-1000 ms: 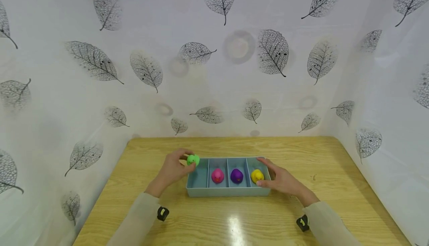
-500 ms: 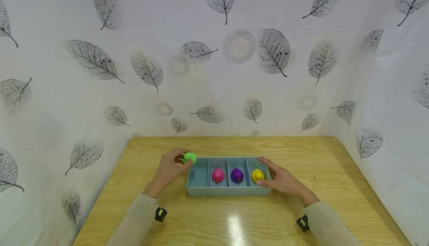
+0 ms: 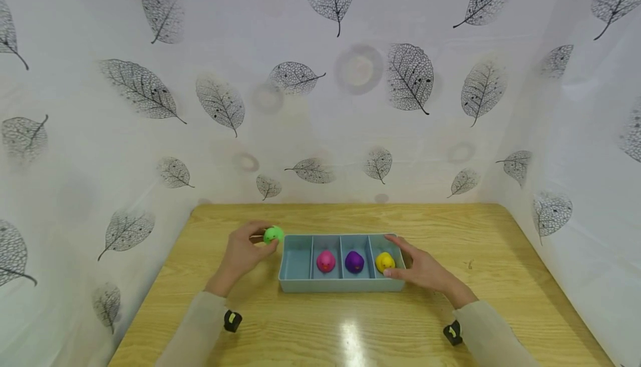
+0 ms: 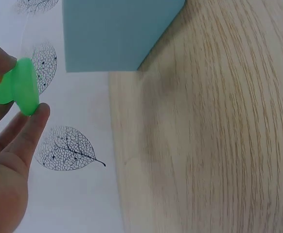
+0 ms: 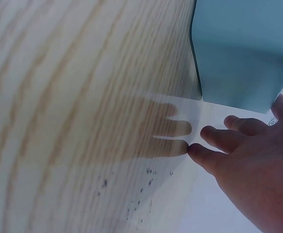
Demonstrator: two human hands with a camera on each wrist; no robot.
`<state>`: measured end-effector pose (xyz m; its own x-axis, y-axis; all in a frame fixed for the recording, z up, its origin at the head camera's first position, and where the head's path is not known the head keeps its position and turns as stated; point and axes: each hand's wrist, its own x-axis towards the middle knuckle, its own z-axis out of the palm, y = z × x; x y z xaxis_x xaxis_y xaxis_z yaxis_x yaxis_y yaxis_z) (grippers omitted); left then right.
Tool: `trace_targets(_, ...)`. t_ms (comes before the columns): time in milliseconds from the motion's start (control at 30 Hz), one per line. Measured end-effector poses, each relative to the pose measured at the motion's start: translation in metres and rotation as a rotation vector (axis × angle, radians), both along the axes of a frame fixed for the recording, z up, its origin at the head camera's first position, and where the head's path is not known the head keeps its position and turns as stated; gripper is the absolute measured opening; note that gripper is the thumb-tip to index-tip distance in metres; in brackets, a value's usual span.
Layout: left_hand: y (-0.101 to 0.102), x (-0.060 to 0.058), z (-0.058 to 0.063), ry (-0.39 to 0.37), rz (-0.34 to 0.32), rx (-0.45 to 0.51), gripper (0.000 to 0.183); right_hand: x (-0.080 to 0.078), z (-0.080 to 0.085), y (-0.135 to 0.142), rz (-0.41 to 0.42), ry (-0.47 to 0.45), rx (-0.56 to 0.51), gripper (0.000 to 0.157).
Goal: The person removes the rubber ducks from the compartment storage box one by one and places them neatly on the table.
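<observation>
My left hand pinches a small green toy duck between thumb and fingers, to the left of the box and apart from it. In the left wrist view the green duck is seen side on between the fingertips. A blue-grey divided box stands on the table. Its left compartment is bare. The others hold a pink duck, a purple duck and a yellow duck. My right hand holds the box's right end, thumb by the front rim and index finger at the back rim.
A wood-grained table lies under everything. White sheeting with a leaf print encloses the table at the back and both sides. Black wrist devices sit at both sleeves.
My left hand has moved left with the green duck, from over the box's left compartment to outside the box. The right hand and the box have stayed put.
</observation>
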<state>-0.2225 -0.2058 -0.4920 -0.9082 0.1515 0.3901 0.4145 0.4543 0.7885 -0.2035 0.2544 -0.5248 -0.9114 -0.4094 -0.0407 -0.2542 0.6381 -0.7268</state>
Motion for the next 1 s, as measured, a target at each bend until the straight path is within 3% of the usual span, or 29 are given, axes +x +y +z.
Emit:
trace_targets(133,-0.007,-0.002,-0.003,0.031,0.023,-0.006,0.034,0.001,0.001,0.000,0.000,0.001,-0.003,0.090)
trace_targets(567,-0.022,-0.006,-0.011,0.072,0.094,-0.158,0.034,0.003,0.004,-0.001,-0.007,-0.003,0.012,0.091)
trace_targets(1000,-0.032,-0.010,-0.022,0.008,0.135,-0.194,0.038,0.004,0.004,-0.001,-0.005,0.017,0.008,0.094)
